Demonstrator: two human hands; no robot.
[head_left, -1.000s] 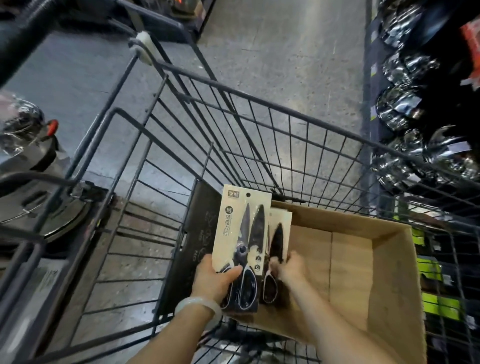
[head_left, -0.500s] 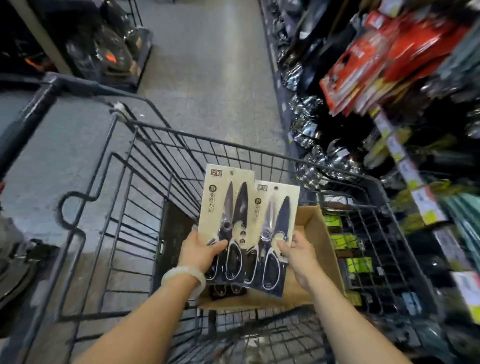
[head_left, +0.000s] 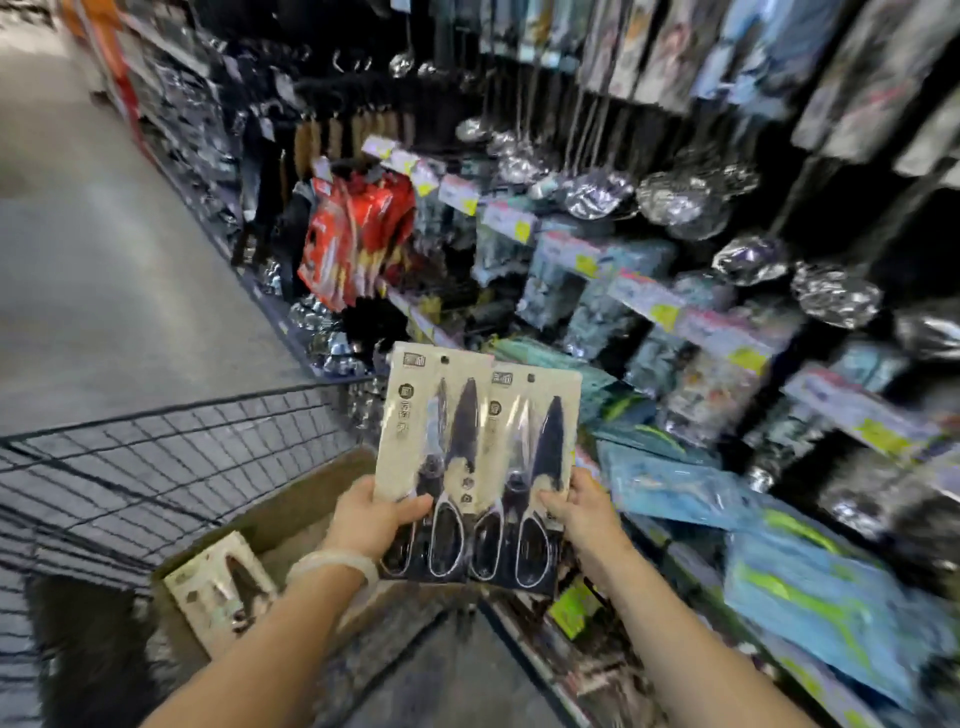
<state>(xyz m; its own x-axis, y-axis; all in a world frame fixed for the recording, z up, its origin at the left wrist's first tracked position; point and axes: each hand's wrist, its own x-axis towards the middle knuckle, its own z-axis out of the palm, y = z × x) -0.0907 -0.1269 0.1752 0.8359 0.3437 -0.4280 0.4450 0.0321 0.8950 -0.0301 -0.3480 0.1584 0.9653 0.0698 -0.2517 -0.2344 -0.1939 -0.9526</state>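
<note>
- Holding two carded packs of scissors upright at the lower centre of the frame, the person has one in each hand.
- The left hand (head_left: 371, 514) grips the left pack (head_left: 431, 457) at its lower left edge. Its thumb is curled over the front beside the black handles, and its fingers are hidden behind the card.
- The right hand (head_left: 582, 512) grips the right pack (head_left: 530, 467) at its lower right edge, thumb on the front and fingers behind.
- The two packs stand side by side with their inner edges meeting; which edge lies on top cannot be told.
- A pale bangle (head_left: 337, 564) circles the left wrist.
- At the lower left a cardboard box (head_left: 291, 514) sits inside the wire cart (head_left: 182, 452), with a third pack (head_left: 223, 587) lying tilted in it.
- The right half of the frame shows blurred store shelves: blue packets (head_left: 675, 493) just beside the right hand, red packets (head_left: 353, 234) at the upper middle, and shiny ladles (head_left: 675, 200) hanging at the upper right.
</note>
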